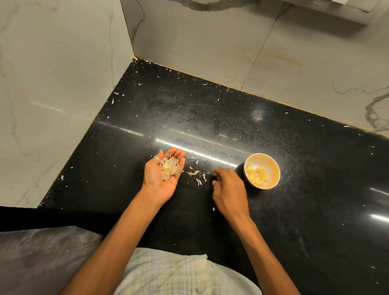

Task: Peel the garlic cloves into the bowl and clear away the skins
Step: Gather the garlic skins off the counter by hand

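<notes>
Checked shirt (184,277) nearest me, low in view. Garlic skins (169,166): one heap sits in the upturned left hand (161,179), palm flat and fingers relaxed, cupping rather than clenching. A few loose skins (193,172) lie on the black countertop (212,117) just right of it, between the hands. Right hand (229,190) hovers near them, fingers curled, blurred; I cannot tell whether it pinches anything. I judge the skins papery, weightless, brittle, apt to drift: pinch an edge, or sweep with fingertips. Peeled cloves (257,175) rest in the small bowl (271,162), right of the right hand. Fine flecks scatter toward the far marble wall tiles (214,48).
</notes>
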`<act>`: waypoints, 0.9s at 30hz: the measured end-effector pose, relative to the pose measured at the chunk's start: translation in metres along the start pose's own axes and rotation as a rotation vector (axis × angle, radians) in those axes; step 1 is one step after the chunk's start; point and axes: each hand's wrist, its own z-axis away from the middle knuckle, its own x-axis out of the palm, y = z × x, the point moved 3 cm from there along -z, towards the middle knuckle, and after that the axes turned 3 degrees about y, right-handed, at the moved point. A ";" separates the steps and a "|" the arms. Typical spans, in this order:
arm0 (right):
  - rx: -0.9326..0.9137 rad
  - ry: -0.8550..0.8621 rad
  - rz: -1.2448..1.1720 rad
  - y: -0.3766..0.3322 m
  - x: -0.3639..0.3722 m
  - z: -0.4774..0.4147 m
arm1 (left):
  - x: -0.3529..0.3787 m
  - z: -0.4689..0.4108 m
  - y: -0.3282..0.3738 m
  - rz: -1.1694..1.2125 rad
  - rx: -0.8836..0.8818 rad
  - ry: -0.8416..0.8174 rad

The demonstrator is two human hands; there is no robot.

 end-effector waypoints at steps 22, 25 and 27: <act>0.051 -0.034 -0.050 -0.019 0.021 -0.030 | -0.002 0.007 0.001 0.012 0.015 0.012; 0.056 -0.044 -0.031 -0.011 0.011 -0.023 | -0.007 0.008 0.007 0.024 0.029 0.021; 0.070 -0.078 0.025 -0.004 0.011 -0.011 | -0.011 0.009 0.012 0.042 0.038 0.027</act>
